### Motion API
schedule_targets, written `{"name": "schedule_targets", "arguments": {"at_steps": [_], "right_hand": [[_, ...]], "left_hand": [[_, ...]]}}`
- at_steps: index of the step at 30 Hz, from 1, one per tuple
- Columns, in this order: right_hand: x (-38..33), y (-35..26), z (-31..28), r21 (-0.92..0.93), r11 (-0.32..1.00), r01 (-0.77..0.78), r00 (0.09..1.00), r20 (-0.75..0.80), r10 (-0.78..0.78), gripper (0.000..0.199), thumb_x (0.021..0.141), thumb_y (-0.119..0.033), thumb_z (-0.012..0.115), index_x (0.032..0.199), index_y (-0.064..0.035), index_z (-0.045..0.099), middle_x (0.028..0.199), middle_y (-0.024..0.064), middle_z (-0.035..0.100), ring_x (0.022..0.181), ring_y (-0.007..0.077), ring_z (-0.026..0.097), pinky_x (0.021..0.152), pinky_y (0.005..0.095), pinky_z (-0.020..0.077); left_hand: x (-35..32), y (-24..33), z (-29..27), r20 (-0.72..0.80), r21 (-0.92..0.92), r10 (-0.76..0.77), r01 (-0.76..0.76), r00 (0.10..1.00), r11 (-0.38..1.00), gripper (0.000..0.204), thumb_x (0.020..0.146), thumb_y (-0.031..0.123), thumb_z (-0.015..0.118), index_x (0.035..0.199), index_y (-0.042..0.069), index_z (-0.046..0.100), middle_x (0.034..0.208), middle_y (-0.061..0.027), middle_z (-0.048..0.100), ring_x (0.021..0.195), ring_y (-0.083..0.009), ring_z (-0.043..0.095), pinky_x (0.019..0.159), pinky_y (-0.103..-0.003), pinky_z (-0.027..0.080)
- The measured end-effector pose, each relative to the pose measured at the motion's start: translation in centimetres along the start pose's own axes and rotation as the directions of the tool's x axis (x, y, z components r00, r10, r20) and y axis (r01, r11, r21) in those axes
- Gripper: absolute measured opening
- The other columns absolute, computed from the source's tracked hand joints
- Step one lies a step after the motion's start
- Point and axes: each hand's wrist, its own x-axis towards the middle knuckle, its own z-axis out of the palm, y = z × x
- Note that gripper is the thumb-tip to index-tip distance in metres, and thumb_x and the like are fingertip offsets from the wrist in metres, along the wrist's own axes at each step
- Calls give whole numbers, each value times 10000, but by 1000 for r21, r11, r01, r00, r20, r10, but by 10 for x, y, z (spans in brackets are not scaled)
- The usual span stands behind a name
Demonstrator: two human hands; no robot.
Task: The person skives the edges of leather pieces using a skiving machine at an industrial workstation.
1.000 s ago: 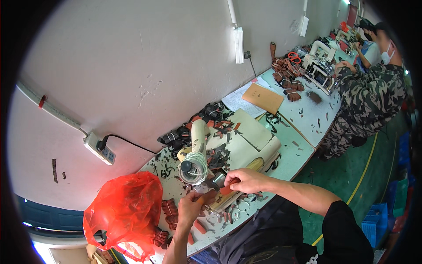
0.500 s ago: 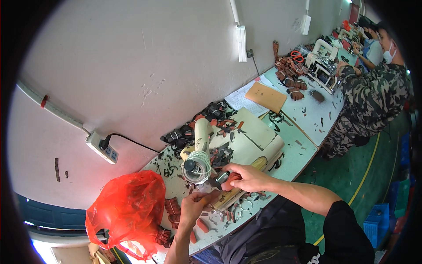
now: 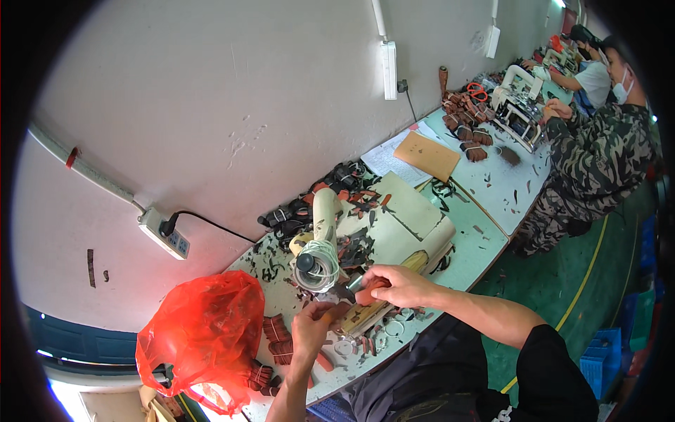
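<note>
My left hand (image 3: 311, 329) is closed, pinching a flat brown leather-like piece (image 3: 339, 311); an orange patch shows at its fingertips. Close beside it, my right hand (image 3: 399, 285) has its fingers curled round a reddish-orange piece (image 3: 368, 292), whose kind I cannot make out. Both hands are at the front of a cream-coloured machine (image 3: 404, 207), next to its small silver metal part (image 3: 354, 284). White cord (image 3: 320, 261) is wound around the machine's upright arm, below a black knob (image 3: 305, 262). Dark scraps (image 3: 357, 246) lie on the machine bed.
A red plastic bag (image 3: 200, 334) stands at the left, beside bundled brown strips (image 3: 277, 339). Rings and reddish pieces lie along the table's front edge. Behind the machine are papers and a brown envelope (image 3: 427, 156). At right, a person in camouflage clothing (image 3: 598, 155) sits by another machine (image 3: 519, 105).
My left hand has shifted slightly up and right, and the brown piece with it. My right hand stays nearly in place. The co-worker's hands at the far right have moved.
</note>
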Motion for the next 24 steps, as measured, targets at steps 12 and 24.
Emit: {"name": "schedule_targets", "arguments": {"at_steps": [12,24], "right_hand": [[-22,8,12,-111,980,162,976,-126,-176,219,861,12,528,1079,-6,522,1082,130,655,967,186,645,830,311,508],[-62,29,80,215,976,-22,974,-216,70,308,942,-97,551,1234,-5,519,1131,65,583,1009,104,551,869,255,460]], "left_hand": [[-33,-31,31,-14,14,20,-19,1000,1000,266,886,95,611,1102,-60,618,937,-128,691,747,-177,690,663,-271,555],[-83,-17,87,-149,-197,112,-140,982,970,418,959,58,511,1347,-67,420,1215,-146,588,1072,-194,580,906,-306,466]]}}
